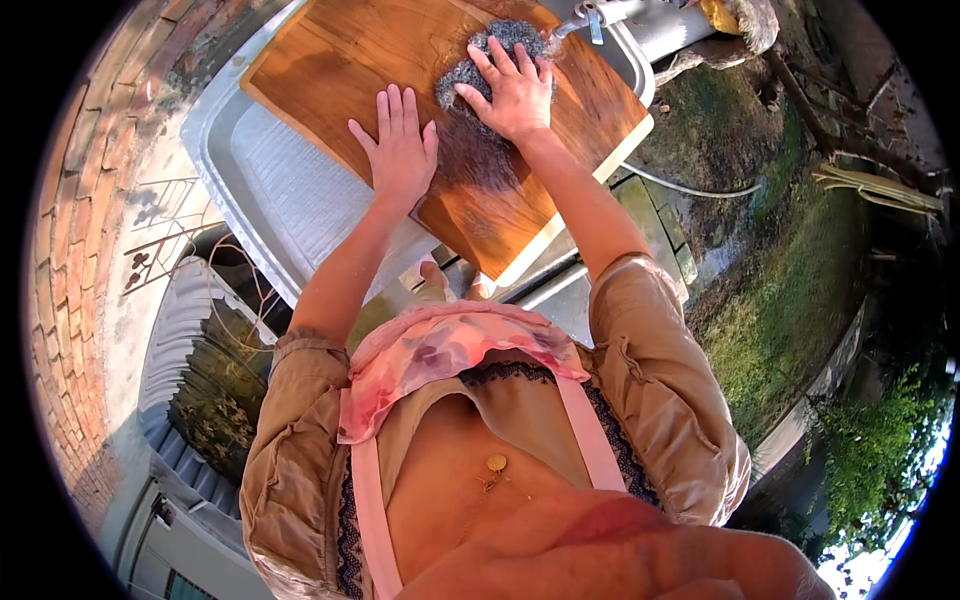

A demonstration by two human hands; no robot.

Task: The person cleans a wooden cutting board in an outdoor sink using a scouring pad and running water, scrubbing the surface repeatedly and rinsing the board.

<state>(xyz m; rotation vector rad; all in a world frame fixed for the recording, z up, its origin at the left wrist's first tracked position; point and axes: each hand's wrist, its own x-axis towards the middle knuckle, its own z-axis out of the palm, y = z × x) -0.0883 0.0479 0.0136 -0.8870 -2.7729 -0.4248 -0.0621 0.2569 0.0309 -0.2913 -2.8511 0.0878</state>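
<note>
A brown wooden board with a pale edge lies slantwise across a metal sink, its surface wet around the middle. On the board's left part my left hand rests flat and open, fingers stretched out. My right hand presses a grey, fuzzy scouring pad against the board's upper right area. Its fingers are spread over the pad, not wrapped round it. Just beyond that hand is a metal tap, with what looks like water at its spout.
The sink's ribbed bottom shows left of the board. A brick wall runs along the left, above a corrugated grey container and a loose thin cord. Right of the sink are a pale hose, mossy ground and branches.
</note>
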